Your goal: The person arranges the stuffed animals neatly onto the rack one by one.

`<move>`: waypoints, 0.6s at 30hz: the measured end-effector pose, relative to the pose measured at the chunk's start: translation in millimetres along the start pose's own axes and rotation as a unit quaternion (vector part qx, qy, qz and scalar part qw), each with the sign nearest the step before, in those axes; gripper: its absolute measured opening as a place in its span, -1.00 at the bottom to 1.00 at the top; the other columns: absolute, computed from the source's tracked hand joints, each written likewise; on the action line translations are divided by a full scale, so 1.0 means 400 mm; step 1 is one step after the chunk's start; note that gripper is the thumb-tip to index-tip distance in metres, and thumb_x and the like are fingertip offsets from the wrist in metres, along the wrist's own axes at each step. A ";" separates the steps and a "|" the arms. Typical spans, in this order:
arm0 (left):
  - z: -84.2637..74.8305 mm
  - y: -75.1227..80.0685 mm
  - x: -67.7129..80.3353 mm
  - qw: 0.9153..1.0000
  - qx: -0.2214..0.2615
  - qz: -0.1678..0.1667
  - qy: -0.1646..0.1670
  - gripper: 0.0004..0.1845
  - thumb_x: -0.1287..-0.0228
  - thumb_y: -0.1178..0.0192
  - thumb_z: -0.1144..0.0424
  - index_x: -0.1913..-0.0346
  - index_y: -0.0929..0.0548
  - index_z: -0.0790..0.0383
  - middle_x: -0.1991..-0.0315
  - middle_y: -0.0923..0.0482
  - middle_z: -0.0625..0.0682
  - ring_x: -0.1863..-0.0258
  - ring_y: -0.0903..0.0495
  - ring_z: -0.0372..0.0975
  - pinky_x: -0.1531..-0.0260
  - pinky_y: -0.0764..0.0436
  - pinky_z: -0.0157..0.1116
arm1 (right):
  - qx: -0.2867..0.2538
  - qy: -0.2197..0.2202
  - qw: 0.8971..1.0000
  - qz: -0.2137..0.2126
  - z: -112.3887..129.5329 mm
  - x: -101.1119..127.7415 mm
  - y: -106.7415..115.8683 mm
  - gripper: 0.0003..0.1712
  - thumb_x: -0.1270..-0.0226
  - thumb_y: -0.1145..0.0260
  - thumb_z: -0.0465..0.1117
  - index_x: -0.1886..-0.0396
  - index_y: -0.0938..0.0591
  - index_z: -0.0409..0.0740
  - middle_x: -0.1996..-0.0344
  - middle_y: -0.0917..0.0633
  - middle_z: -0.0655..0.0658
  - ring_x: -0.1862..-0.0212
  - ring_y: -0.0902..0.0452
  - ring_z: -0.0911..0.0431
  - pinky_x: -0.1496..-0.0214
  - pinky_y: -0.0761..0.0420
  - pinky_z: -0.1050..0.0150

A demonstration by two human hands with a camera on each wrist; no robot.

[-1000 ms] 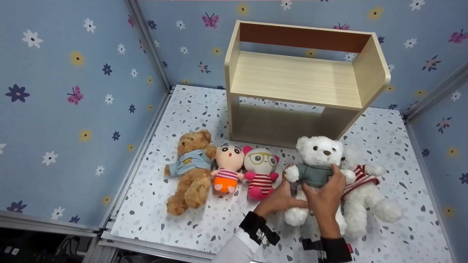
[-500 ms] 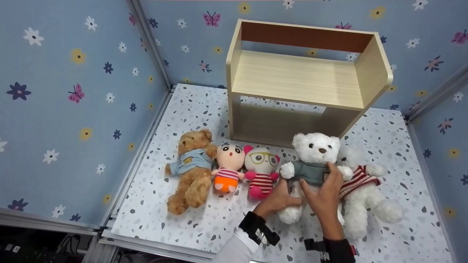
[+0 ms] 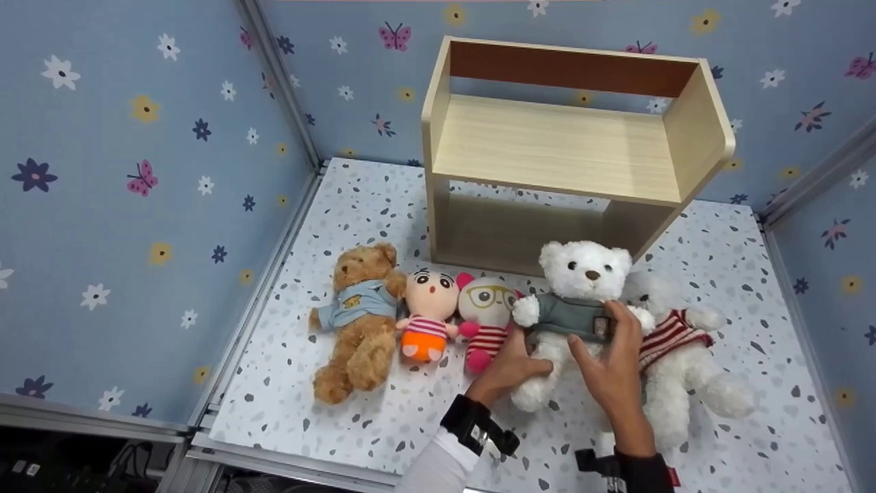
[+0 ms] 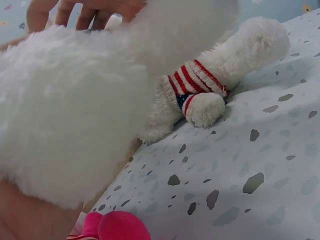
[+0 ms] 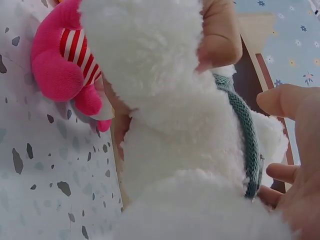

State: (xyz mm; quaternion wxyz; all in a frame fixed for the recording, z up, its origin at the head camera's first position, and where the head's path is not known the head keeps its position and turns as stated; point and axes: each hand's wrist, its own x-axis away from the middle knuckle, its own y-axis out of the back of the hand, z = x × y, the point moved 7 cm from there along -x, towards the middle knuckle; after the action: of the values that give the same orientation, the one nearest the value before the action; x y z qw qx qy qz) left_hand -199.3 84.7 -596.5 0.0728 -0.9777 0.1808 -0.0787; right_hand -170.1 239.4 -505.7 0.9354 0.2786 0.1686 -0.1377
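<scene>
A white teddy bear in a grey-green sweater [image 3: 578, 301] is held upright in front of the wooden shelf [image 3: 568, 144]. My left hand [image 3: 523, 356] grips its lower body from the left; its fingers [image 5: 220, 35] curl into the fur. My right hand [image 3: 602, 335] lies against the bear's right side. The fingers touch the sweater and the thumb [image 5: 282, 100] stands clear of it. The bear's fur [image 4: 75, 115] fills the left wrist view. A second white bear in a red-striped sweater [image 3: 674, 356] lies just to the right.
On the speckled table [image 3: 383, 205], left of my hands, lie a pink doll with glasses [image 3: 487, 308], an orange-bodied doll [image 3: 428, 308] and a brown bear in a blue shirt [image 3: 359, 322]. Flowered blue walls close in three sides.
The white bear in the sweater has moved up and to the left with both hands. My right thumb has come off its body.
</scene>
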 end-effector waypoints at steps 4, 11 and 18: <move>-0.008 0.005 0.000 1.000 0.007 -0.002 -0.014 0.15 0.16 -0.30 0.50 -0.59 -0.01 0.13 -0.50 -0.25 0.09 -0.38 -0.36 -0.13 -0.41 -0.38 -0.20 | -0.008 0.010 1.000 -0.018 0.002 0.001 0.012 -0.18 -0.20 -0.49 -0.34 -0.44 -0.36 -0.34 -0.39 -0.36 -0.35 -0.41 -0.23 -0.09 -0.42 -0.17 0.44; -0.003 0.009 0.000 1.000 0.018 -0.005 0.005 0.44 0.18 -0.32 0.48 -0.63 0.50 0.09 -0.69 0.36 0.17 -0.65 0.09 -0.04 -0.57 -0.18 -0.07 | 0.033 0.011 0.997 -0.069 0.007 0.006 0.038 -0.24 -0.11 -0.50 -0.38 -0.34 -0.46 -0.35 -0.31 -0.46 -0.40 -0.35 -0.23 -0.20 -0.35 -0.15 -0.19; 0.008 0.016 0.001 0.999 0.032 -0.015 0.031 0.43 0.18 -0.27 0.52 -0.61 0.56 0.14 -0.67 0.39 0.27 -0.63 0.02 0.04 -0.32 -0.54 -0.15 | 0.061 -0.041 0.993 -0.097 -0.016 0.014 0.051 -0.29 -0.14 -0.48 -0.37 -0.31 -0.45 -0.34 -0.24 -0.35 -0.47 -0.23 -0.13 -0.23 -0.20 -0.17 -0.16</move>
State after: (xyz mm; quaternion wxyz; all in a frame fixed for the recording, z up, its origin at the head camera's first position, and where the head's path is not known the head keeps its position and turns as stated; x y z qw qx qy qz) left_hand -200.6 79.2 -600.6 0.0974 -0.9746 0.1653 -0.1156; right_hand -159.3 258.5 -503.2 0.9051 0.3117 0.1473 -0.2488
